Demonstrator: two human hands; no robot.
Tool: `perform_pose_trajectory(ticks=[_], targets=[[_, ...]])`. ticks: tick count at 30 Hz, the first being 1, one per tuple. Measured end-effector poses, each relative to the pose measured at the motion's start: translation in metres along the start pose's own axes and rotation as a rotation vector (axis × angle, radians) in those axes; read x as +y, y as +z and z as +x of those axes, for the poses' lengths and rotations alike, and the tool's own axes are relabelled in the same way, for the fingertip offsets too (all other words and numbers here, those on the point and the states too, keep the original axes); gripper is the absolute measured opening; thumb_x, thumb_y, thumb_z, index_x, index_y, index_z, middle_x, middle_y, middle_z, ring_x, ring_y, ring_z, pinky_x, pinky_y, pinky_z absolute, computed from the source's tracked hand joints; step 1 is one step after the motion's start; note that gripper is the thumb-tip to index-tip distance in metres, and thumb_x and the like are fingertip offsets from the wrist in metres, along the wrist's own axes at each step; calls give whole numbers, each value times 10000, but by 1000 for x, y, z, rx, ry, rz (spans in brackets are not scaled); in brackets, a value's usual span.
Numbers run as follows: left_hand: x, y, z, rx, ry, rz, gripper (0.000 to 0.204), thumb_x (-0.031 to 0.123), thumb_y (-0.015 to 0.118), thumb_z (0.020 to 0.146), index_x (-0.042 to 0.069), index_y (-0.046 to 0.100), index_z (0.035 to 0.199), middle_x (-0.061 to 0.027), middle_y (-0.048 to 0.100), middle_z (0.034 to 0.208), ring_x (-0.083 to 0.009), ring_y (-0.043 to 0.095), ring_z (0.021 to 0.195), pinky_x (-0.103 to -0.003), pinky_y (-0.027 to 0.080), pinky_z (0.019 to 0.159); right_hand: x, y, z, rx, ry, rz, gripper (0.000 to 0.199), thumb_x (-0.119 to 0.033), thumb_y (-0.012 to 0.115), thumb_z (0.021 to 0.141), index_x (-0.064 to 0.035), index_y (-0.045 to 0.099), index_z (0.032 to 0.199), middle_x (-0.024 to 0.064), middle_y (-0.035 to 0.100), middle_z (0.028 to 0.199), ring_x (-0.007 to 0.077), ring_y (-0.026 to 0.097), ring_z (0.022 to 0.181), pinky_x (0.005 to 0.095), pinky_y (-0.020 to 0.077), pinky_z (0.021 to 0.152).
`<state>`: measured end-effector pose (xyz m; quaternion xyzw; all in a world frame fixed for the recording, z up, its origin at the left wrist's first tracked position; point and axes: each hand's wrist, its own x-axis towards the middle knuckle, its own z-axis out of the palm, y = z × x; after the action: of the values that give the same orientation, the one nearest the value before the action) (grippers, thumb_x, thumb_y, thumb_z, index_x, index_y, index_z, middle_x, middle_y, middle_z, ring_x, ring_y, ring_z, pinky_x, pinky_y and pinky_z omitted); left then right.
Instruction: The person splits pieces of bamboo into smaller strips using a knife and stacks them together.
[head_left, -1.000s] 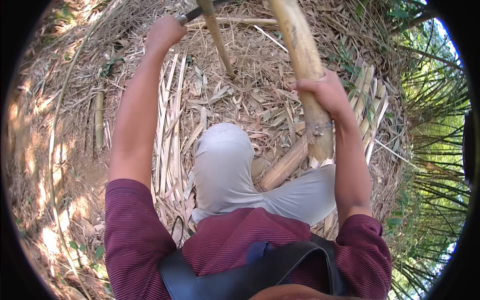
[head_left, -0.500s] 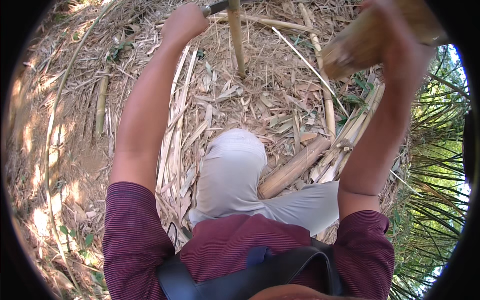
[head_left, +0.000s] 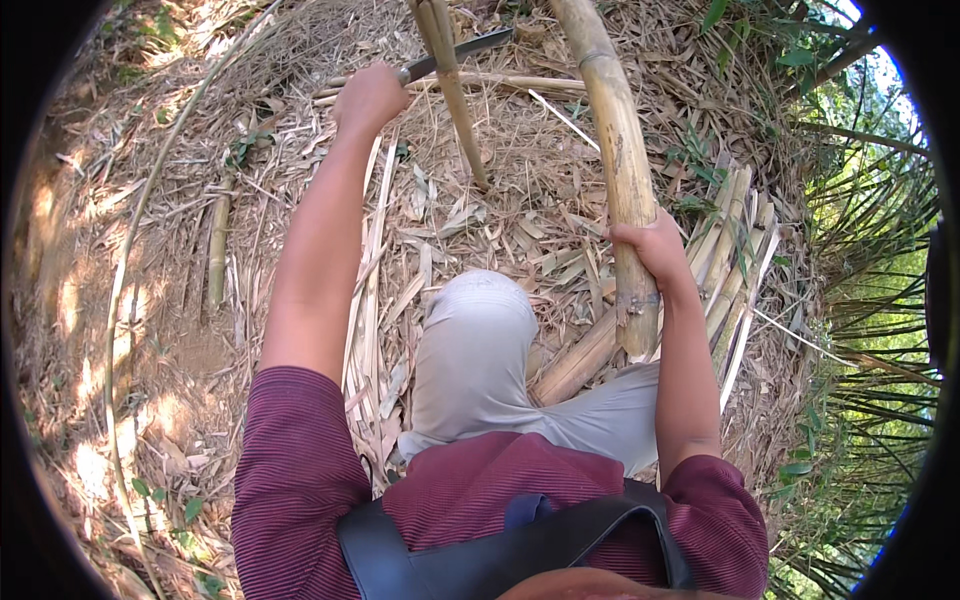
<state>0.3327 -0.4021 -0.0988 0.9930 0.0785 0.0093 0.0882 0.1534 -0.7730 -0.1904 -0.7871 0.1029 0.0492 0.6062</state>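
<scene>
1. Left hand [head_left: 368, 98], at 11 o'clock of my view: I see its grip closed around the handle of a knife [head_left: 455, 55], arm stretched out ahead.
2. The knife's dark blade runs toward 2 o'clock and meets a thin bamboo stem [head_left: 452, 90] that stands tilted in the ground.
3. Right hand [head_left: 650, 245], at 3 o'clock: grip clamped on a thick bamboo pole [head_left: 612, 130], near its lower end.
4. The pole rises toward 12 o'clock; its cut end hangs just above the person's grey-trousered leg [head_left: 475, 350].
5. Split bamboo pieces [head_left: 735, 250] lie just right of the pole, on a floor of dry leaf litter [head_left: 200, 300].
</scene>
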Motion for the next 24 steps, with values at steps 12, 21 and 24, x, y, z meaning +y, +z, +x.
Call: perform_pose_trajectory(ticks=[12,21,24], targets=[[-19,10,-8,29,-55,33,332,314,685,876,71,730,1098,-167,738,1053,-338,719,954,-450,572,829,-177,-71,-13,676,-793,-2,446,-218,868,726,24,699,1060,110,731,950,190,710,855,320,569,764],[46,44,-39,125,48,65,324,310,585,934,39,737,1026,-213,728,992,-358,716,944,-484,556,868,0,44,40,185,-387,-468,677,-291,855,619,41,658,1175,182,725,1011,317,701,956,374,544,877],[-9,70,-3,86,80,-200,316,301,630,895,25,735,1007,-227,723,962,-371,711,923,-483,555,841,-53,26,30,-72,94,-412,694,-297,827,635,9,642,1230,198,698,1138,309,667,1071,362,507,958]])
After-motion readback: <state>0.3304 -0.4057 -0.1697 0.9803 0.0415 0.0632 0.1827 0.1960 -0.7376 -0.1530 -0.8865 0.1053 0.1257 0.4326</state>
